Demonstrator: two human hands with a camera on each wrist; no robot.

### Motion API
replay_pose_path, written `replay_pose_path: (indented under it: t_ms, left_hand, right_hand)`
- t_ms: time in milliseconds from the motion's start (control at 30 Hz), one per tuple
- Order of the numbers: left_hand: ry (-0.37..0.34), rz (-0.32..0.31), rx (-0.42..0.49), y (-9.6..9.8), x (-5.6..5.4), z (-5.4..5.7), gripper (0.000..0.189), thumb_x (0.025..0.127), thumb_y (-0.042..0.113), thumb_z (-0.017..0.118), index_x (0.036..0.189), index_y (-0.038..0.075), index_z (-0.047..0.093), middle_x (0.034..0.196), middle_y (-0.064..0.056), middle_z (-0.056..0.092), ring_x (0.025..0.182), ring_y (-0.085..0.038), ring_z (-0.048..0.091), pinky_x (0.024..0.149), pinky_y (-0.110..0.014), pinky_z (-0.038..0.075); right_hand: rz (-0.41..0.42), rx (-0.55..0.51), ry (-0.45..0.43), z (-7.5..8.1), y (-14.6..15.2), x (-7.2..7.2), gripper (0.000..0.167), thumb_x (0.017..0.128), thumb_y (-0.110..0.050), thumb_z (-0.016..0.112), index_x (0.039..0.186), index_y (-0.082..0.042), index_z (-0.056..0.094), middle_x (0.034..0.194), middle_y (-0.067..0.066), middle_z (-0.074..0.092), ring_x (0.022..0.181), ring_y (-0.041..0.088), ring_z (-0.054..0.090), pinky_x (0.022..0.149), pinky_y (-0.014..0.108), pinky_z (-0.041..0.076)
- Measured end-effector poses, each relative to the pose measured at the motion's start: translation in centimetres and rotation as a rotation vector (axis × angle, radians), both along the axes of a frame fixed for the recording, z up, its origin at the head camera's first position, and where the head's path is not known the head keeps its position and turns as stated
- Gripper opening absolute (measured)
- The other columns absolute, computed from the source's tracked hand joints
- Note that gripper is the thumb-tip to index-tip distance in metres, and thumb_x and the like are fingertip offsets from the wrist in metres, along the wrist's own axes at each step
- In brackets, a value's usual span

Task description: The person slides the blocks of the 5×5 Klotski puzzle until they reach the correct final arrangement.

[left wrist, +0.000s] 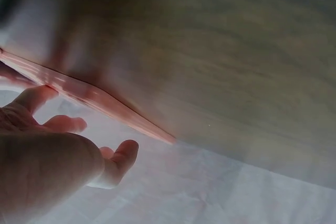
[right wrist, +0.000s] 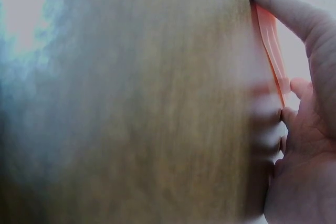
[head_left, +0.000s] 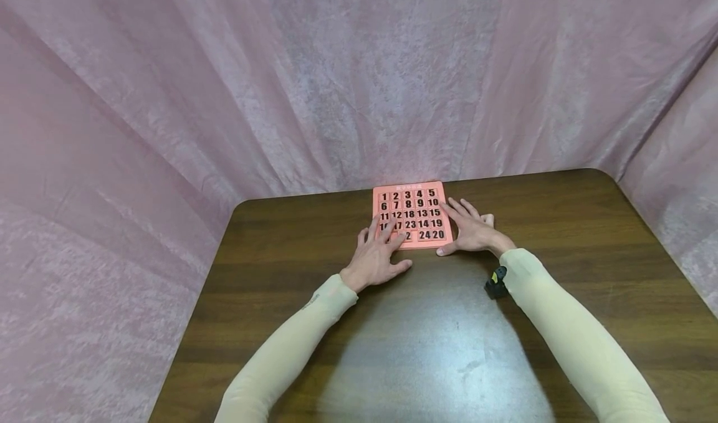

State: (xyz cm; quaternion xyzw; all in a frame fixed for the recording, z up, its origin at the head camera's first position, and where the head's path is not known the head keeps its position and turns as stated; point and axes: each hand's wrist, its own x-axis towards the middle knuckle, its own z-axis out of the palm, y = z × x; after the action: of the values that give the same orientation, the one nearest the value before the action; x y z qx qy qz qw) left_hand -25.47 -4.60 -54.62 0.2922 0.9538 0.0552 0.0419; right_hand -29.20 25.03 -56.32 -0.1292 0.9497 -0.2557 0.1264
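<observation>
A pink sliding number puzzle (head_left: 409, 204) lies flat near the table's back edge, its numbered tiles facing up. Spread over its lower-left tiles, my left hand (head_left: 373, 262) hides parts of the bottom rows, with the thumb off the near edge. In the left wrist view a fingertip meets the board's thin pink side (left wrist: 113, 106); how firmly it presses I cannot tell. My right hand (head_left: 472, 231) is spread at the right edge, index finger by the 10 tile and thumb at the near right corner. Part of the puzzle frame (right wrist: 270, 32) appears beside that thumb in the right wrist view.
The brown wooden table (head_left: 280, 255) has rounded far corners and a glossy bright patch in front. Pink velvet curtain (head_left: 359, 86) hangs close behind the puzzle and along the sides. A small black device (head_left: 496, 283) sits at the right wrist.
</observation>
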Motion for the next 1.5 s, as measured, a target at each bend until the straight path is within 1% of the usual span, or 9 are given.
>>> replay_pose_path:
  t_ms: [200,400,500,667,767,900,1000,1233,1500]
  left_hand:
    - [0.011,-0.013,-0.01,0.7,0.0,0.1,0.074,0.106,0.065,0.057,0.168,0.025,0.047,0.184,-0.009,0.024,0.171,-0.046,0.009,0.129,-0.067,0.029]
    - [-0.003,-0.019,-0.019,1.6,0.2,0.0,0.074,0.105,0.065,0.057,0.168,0.027,0.045,0.185,-0.007,0.022,0.172,-0.044,0.008,0.131,-0.065,0.026]
    - [-0.002,-0.03,-0.023,2.1,0.2,0.0,0.074,0.105,0.066,0.057,0.168,0.028,0.045,0.184,-0.007,0.024,0.172,-0.044,0.007,0.132,-0.064,0.025]
    - [-0.003,-0.037,-0.036,2.2,-0.2,0.6,0.074,0.106,0.066,0.055,0.168,0.028,0.045,0.185,-0.008,0.021,0.172,-0.044,0.007,0.131,-0.065,0.025]
    - [-0.006,-0.003,-0.046,1.8,-0.7,0.9,0.077,0.107,0.067,0.053,0.171,0.027,0.039,0.186,-0.007,0.018,0.173,-0.042,0.006,0.132,-0.067,0.025]
    - [-0.024,0.072,-0.074,0.9,-1.5,0.7,0.087,0.105,0.072,0.053,0.174,0.024,0.032,0.187,-0.006,0.012,0.174,-0.039,0.003,0.133,-0.067,0.022]
    - [-0.04,0.085,-0.09,0.3,-1.8,0.3,0.091,0.101,0.075,0.055,0.174,0.025,0.032,0.187,-0.005,0.009,0.174,-0.04,0.001,0.133,-0.068,0.021]
    - [-0.019,0.055,-0.071,0.2,-1.5,0.5,0.087,0.103,0.072,0.057,0.172,0.023,0.038,0.186,-0.008,0.016,0.174,-0.041,0.003,0.132,-0.068,0.023]
    - [-0.006,0.037,-0.111,0.2,-0.7,1.1,0.085,0.104,0.07,0.056,0.172,0.022,0.038,0.186,-0.008,0.017,0.174,-0.039,0.006,0.131,-0.066,0.028]
  right_hand:
    - [-0.005,0.001,-0.006,0.3,-0.1,0.3,0.136,0.076,-0.063,0.092,0.177,-0.017,0.013,0.186,0.016,0.004,0.171,0.045,-0.001,0.102,0.065,0.025]
    - [-0.007,-0.013,-0.005,-0.3,0.0,0.0,0.139,0.073,-0.067,0.092,0.177,-0.019,0.013,0.186,0.015,0.004,0.171,0.045,-0.002,0.102,0.066,0.024]
    - [-0.005,-0.009,-0.003,-0.1,-0.1,0.0,0.14,0.073,-0.068,0.091,0.178,-0.02,0.013,0.187,0.014,0.003,0.171,0.044,-0.002,0.103,0.066,0.024]
    - [-0.003,-0.011,0.007,0.3,-0.2,0.0,0.138,0.074,-0.069,0.091,0.178,-0.021,0.012,0.187,0.014,0.004,0.171,0.044,-0.002,0.101,0.065,0.024]
    - [-0.01,-0.018,0.003,0.3,-0.2,0.0,0.138,0.074,-0.066,0.092,0.178,-0.021,0.013,0.187,0.013,0.004,0.172,0.043,-0.002,0.102,0.064,0.023]
    - [-0.009,-0.022,0.002,0.1,-0.1,0.1,0.139,0.073,-0.066,0.093,0.178,-0.02,0.014,0.187,0.013,0.004,0.171,0.044,-0.002,0.103,0.066,0.022]
    - [-0.006,-0.025,0.009,0.0,0.0,0.2,0.139,0.072,-0.067,0.093,0.177,-0.02,0.014,0.187,0.014,0.005,0.171,0.045,-0.001,0.102,0.066,0.022]
    - [-0.01,-0.025,0.021,-0.2,0.0,0.0,0.141,0.071,-0.071,0.091,0.177,-0.02,0.014,0.186,0.015,0.007,0.17,0.047,0.001,0.099,0.066,0.024]
    - [-0.014,-0.031,-0.002,-0.5,0.0,-0.2,0.144,0.069,-0.073,0.091,0.178,-0.021,0.013,0.186,0.015,0.005,0.171,0.046,-0.001,0.101,0.066,0.022]
